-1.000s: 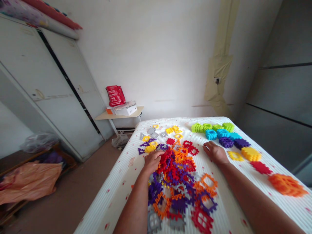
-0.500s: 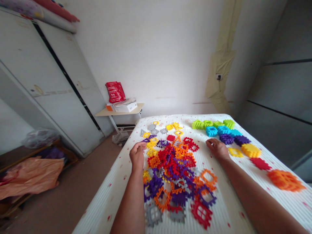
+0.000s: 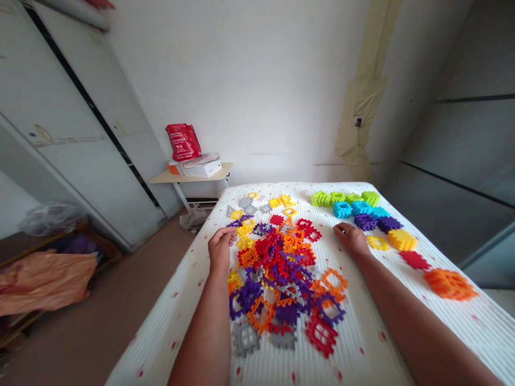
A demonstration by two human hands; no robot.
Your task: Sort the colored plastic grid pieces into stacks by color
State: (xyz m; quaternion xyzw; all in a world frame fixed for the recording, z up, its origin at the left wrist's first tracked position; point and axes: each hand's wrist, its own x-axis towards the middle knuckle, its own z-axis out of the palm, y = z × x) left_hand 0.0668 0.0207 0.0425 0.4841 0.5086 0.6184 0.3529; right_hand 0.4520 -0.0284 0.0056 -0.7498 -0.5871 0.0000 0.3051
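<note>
On the far-left side of a heap of toothed plastic building tiles (image 3: 281, 262), my left hand (image 3: 220, 244) rests with its fingers curled in and no tile showing in it. Yellow tiles (image 3: 244, 230) lie just beside its fingertips. My right hand (image 3: 352, 239) is on the sheet between the heap and the sorted stacks, its fingers bent together and nothing visible in them. A flat yellow frame tile (image 3: 378, 243) and a purple stack (image 3: 365, 222) are closest to it. The heap mixes red, orange, purple, yellow and grey tiles, some with window frames.
Sorted stacks line the right side: green (image 3: 322, 199), blue (image 3: 341, 209), yellow (image 3: 403, 240), red (image 3: 414, 260) and orange (image 3: 450, 284). Behind the bed (image 3: 193, 316) stands a small table (image 3: 161, 177) with a white box (image 3: 203, 167) and a red bag (image 3: 183, 142).
The view has shifted slightly, so everything sits a little further left and higher. Both hands keep about the same places and poses, and the tiles look unmoved.
</note>
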